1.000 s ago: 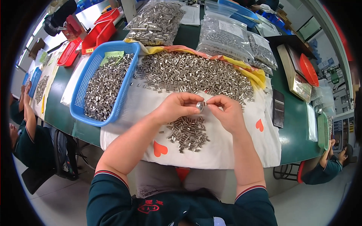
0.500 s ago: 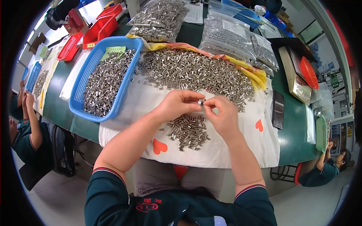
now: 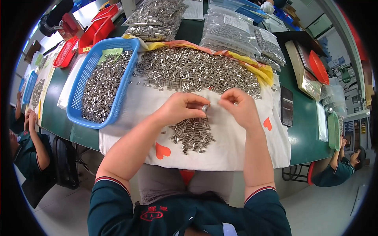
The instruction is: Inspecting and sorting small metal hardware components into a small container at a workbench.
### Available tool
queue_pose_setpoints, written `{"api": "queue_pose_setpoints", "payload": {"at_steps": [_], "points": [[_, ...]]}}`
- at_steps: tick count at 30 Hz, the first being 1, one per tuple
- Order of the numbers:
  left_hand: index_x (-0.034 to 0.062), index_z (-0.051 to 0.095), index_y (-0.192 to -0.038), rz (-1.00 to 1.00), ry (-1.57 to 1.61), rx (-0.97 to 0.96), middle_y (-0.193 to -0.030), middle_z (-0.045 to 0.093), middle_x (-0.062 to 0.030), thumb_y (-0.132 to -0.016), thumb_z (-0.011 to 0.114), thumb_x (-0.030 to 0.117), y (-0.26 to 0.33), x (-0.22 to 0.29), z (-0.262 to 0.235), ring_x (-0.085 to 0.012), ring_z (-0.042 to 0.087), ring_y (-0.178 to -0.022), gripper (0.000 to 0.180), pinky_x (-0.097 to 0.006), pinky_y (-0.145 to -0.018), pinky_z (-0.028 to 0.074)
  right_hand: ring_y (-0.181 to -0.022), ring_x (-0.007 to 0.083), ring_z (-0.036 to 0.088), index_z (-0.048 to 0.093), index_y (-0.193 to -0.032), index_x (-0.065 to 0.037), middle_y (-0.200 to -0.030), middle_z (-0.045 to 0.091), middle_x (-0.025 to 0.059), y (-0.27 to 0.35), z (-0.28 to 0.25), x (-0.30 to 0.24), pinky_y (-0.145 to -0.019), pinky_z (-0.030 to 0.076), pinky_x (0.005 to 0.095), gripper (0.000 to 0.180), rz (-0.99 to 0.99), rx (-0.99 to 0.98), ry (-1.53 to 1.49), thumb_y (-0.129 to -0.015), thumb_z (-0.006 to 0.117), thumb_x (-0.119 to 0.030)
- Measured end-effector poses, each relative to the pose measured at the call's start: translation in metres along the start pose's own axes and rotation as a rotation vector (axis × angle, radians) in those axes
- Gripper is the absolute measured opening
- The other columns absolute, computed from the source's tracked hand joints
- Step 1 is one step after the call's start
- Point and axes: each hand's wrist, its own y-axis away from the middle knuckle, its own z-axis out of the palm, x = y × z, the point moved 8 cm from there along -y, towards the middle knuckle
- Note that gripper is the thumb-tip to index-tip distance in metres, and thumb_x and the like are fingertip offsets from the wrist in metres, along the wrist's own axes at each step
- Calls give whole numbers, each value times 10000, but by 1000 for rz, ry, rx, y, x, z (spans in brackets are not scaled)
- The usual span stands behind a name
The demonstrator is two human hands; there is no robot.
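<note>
Between the thumb and fingers of my left hand is a short, shiny metal ring. A little to its right, apart from it, my right hand is closed in a pinch on a small metal sleeve, mostly hidden by the fingers. Below my left hand lies a small pile of metal sleeves on the white cloth. Beyond both hands spreads a much larger heap of metal sleeves, edged by a rolled yellow and orange cloth.
A blue basket full of metal sleeves stands at the left. Bulging clear bags of metal parts lie at the back. On the right are a dark flat case and a red tray. Co-workers sit at both sides.
My hands have moved apart. The right hand has drawn away to the right from the metal ring, which stays in my left hand. The whole view has shifted slightly.
</note>
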Motion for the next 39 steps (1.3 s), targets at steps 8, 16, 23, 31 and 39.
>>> {"api": "queue_pose_setpoints", "payload": {"at_steps": [8, 16, 23, 31, 39], "points": [[28, 613, -1016, -3, -211, -118, -915, 621, 3, -699, 708, 29, 5, 6, 19, -61, 553, -814, 331, -213, -745, 462, -701, 242, 571, 610, -787, -43, -736, 585, 101, -4, -19, 16, -646, 454, 339, 90, 73, 170, 433, -724, 589, -104], [39, 625, -1000, -7, -148, -148, -918, 636, 1, -692, 711, 27, 4, 8, 20, -63, 552, -805, 320, -219, -755, 460, -734, 261, 560, 616, -707, -53, -728, 585, 105, 0, -18, 12, -683, 449, 368, 61, 5, 129, 793, -698, 600, -110], [3, 578, -1060, -14, 97, -85, -941, 609, -29, -739, 661, 10, 2, -6, 6, -74, 556, -820, 331, -210, -745, 467, -669, 152, 560, 603, -778, -31, -743, 592, 50, 1, -10, -4, -642, 449, 268, 72, -3, 197, 405, -712, 607, -59], [-31, 541, -1090, 5, 289, -14, -933, 605, -68, -763, 627, -4, -1, -8, -1, -104, 580, -856, 339, -223, -746, 486, -715, 92, 547, 600, -777, -7, -746, 597, 24, 9, 18, -16, -664, 440, 225, 82, -55, -14, 16, -700, 627, -5], [-28, 543, -1089, 0, 298, 15, -923, 607, -63, -764, 628, -4, -4, -4, -2, -100, 581, -828, 337, -230, -745, 495, -703, 100, 548, 599, -765, -8, -752, 600, 27, 9, 27, -24, -646, 434, 229, 60, -138, -64, -17, -706, 606, 0]]}}
